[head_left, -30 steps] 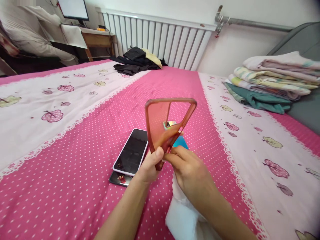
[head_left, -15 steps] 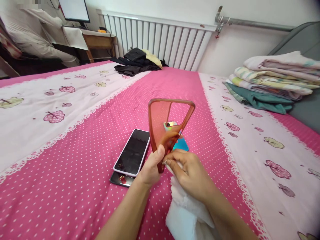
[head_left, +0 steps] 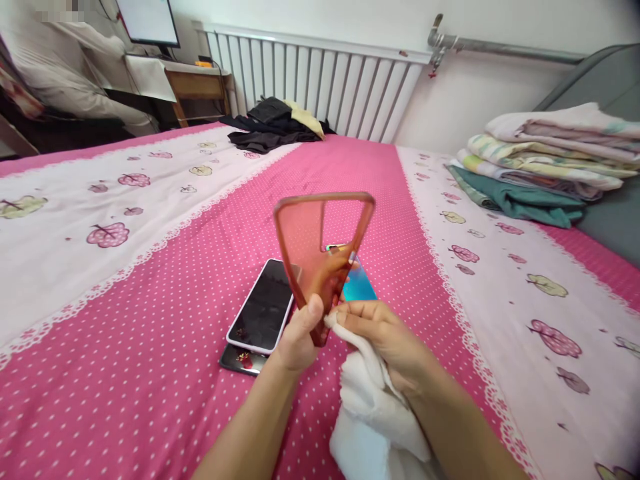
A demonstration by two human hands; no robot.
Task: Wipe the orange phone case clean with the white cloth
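Note:
A translucent red-orange phone case [head_left: 304, 230] stands tilted upright in my left hand [head_left: 300, 337], thumb in front and fingers behind it, seen through the case. My right hand [head_left: 383, 333] is closed on a white cloth [head_left: 367, 393], pinching one end against the case's lower right edge. The rest of the cloth hangs down below. Behind the case lies a blue phone [head_left: 359, 283], partly hidden. On the left, a black-screened phone in a pale frame [head_left: 263, 303] rests on another dark phone or case [head_left: 245, 359] with a red pattern.
The bed has a pink dotted sheet [head_left: 165, 347]. Dark clothes [head_left: 273, 123] lie at its far end before a radiator [head_left: 310, 73]. Folded bedding [head_left: 550, 153] is stacked at the right. At far left a person [head_left: 60, 73] sits by a desk with a monitor [head_left: 147, 20].
The case has shifted left and tilted a little in my left hand. More of the cloth shows below my right hand, which has turned slightly.

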